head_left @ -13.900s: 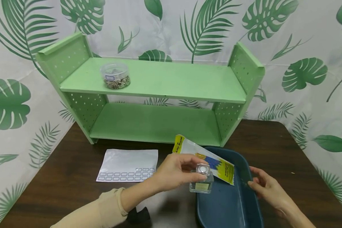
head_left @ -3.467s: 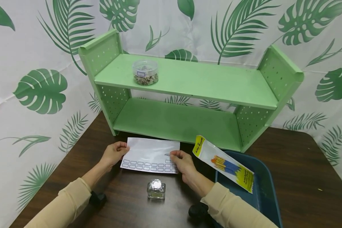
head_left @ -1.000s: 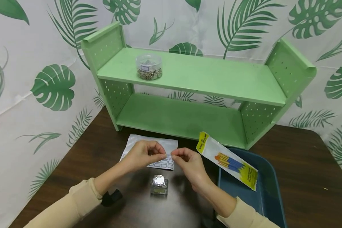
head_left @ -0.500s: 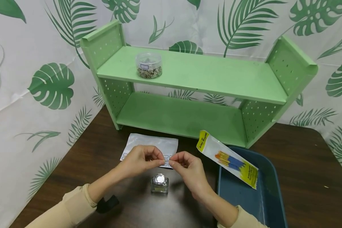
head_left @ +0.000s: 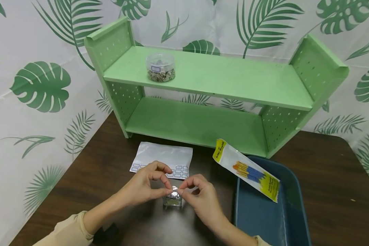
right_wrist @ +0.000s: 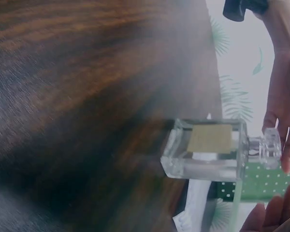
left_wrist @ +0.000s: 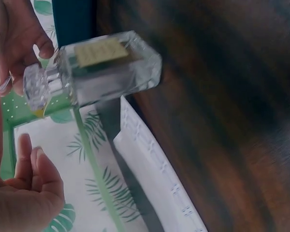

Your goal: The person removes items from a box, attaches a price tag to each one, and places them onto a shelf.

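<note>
Both hands meet over a square glass bottle point(head_left: 172, 202) standing upright on the table. Between their fingertips is a tiny label sticker point(head_left: 175, 190); the left hand point(head_left: 149, 184) pinches one end and the right hand point(head_left: 201, 198) the other. In the left wrist view the sticker point(left_wrist: 6, 83) shows as a small pale strip beside the bottle's clear faceted cap point(left_wrist: 35, 87). A yellowish label point(right_wrist: 210, 138) is on the bottle's side in the right wrist view. Just behind the hands lies a white sheet of blue-outlined labels point(head_left: 164, 155), partly covered by the left hand.
A green two-tier shelf point(head_left: 196, 124) stands at the back, with a clear round tub point(head_left: 161, 68) of small metallic-looking pieces on top. At right, a brush packet point(head_left: 249, 172) leans across a dark blue bin point(head_left: 258, 212). A dark object point(head_left: 106, 234) sits by the left forearm.
The bottle went from the left hand to the table earlier, and the right hand lifted a sticker from the sheet. In the last second both hands moved nearer, from above the sheet to over the bottle.
</note>
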